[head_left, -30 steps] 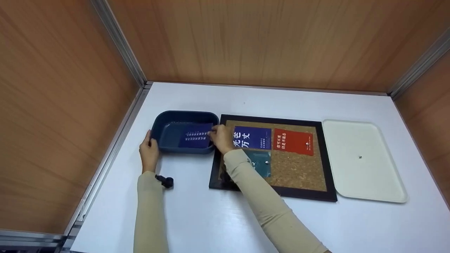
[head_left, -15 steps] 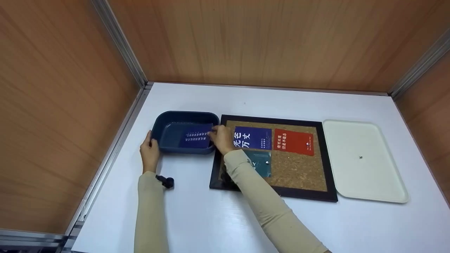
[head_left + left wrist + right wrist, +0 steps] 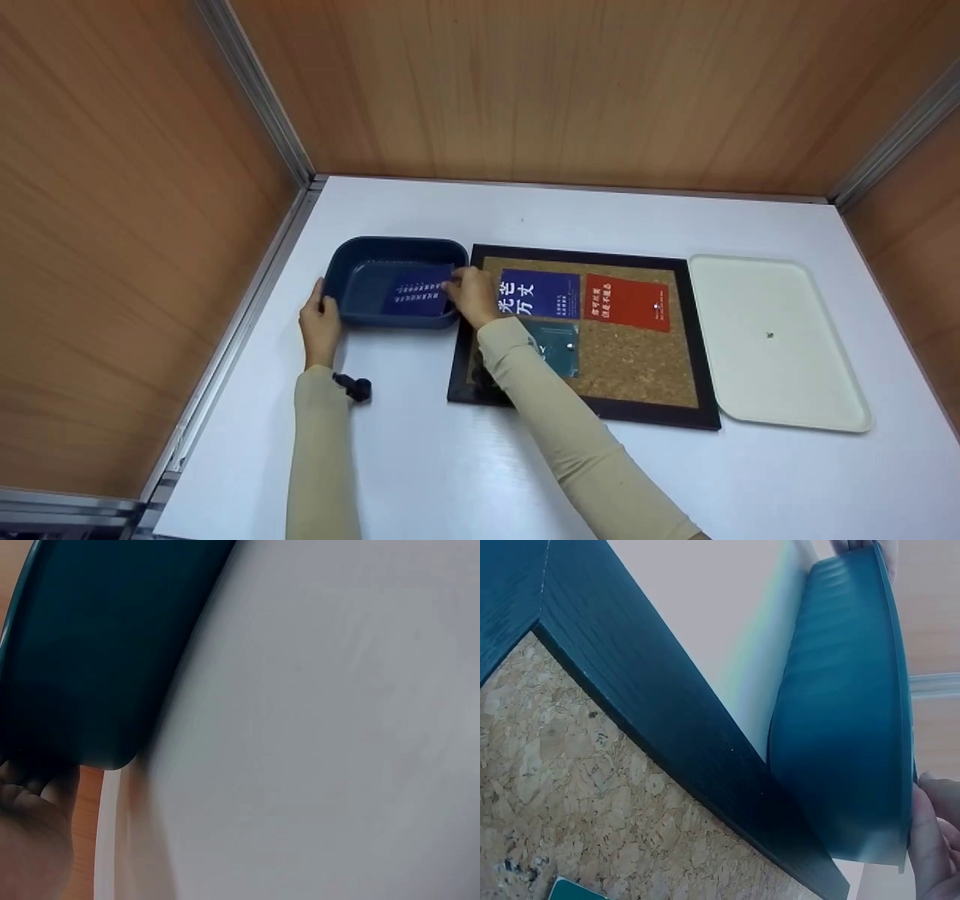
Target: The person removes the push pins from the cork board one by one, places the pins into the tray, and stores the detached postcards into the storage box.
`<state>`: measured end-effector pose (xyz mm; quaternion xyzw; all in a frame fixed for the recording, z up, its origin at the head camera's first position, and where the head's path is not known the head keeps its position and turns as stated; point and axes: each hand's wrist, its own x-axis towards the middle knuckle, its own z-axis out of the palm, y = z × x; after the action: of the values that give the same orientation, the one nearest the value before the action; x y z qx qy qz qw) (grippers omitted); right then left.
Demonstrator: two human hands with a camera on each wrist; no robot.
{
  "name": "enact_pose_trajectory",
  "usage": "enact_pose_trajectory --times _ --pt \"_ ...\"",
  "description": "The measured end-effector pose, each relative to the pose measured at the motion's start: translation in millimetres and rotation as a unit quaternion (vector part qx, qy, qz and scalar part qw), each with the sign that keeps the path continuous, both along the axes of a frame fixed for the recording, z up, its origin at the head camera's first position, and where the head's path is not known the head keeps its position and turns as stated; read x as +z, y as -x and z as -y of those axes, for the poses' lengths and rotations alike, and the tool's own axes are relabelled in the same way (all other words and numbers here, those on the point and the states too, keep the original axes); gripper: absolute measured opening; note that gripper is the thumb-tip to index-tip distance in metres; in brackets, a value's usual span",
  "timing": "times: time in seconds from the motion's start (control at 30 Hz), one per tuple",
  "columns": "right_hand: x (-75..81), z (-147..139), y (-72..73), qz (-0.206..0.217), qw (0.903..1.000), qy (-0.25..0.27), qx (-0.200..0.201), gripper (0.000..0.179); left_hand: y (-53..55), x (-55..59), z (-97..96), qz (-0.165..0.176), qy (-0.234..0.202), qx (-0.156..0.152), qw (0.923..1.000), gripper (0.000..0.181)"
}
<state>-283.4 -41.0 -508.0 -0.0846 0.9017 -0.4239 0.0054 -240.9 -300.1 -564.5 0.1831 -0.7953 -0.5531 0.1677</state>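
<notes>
A dark blue card (image 3: 420, 291) with white writing lies tilted inside the right half of the blue plastic basin (image 3: 394, 324). My right hand (image 3: 475, 297) is at the basin's right rim and pinches the card's right edge; the fingertips partly hide that edge. My left hand (image 3: 319, 330) holds the basin's left front corner, its fingers along the outer wall. In the left wrist view, the left hand (image 3: 34, 836) sits at the basin's end wall, with its fingertips in shadow. The right wrist view shows the right hand (image 3: 937, 840) at the rim, its card hidden.
A dark-framed corkboard (image 3: 637, 367) adjoins the basin. On it are a purple card (image 3: 551, 296), a red card (image 3: 628, 302) and a green card (image 3: 559, 351), partly covered by my right sleeve. A white tray (image 3: 780, 300) with a tiny item stands at the right.
The card in the basin tilts slightly, its writing slanting a little more. Both hands stay at nearly the same places on the basin.
</notes>
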Motion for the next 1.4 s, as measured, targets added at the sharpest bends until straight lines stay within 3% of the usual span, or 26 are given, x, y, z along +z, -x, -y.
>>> enact_pose_trajectory --times 0.3,0.57,0.93,1.17,1.4 --pt "-1.0 -3.0 -2.0 -0.007 0.9998 0.009 0.015 0.032 -0.3 -0.6 -2.7 0.014 0.02 0.0 0.9997 0.05" --pt "-0.3 -5.5 -1.9 -0.01 0.9997 -0.019 0.014 0.026 0.3 0.2 -5.3 0.009 0.016 -0.005 0.9998 0.05" --pt "1.8 -7.3 -0.6 0.021 0.9992 0.03 0.012 0.024 2.4 1.8 -2.9 0.002 0.007 -0.002 1.0 0.049" --pt "2.2 -6.8 -1.0 0.033 0.999 0.026 0.014 0.028 3.7 1.2 -0.9 0.011 0.012 -0.001 0.9999 0.049" --pt "1.7 -7.4 -2.3 0.059 0.9951 0.065 0.045 0.034 2.0 3.0 0.5 0.025 0.021 -0.015 0.9994 0.05"
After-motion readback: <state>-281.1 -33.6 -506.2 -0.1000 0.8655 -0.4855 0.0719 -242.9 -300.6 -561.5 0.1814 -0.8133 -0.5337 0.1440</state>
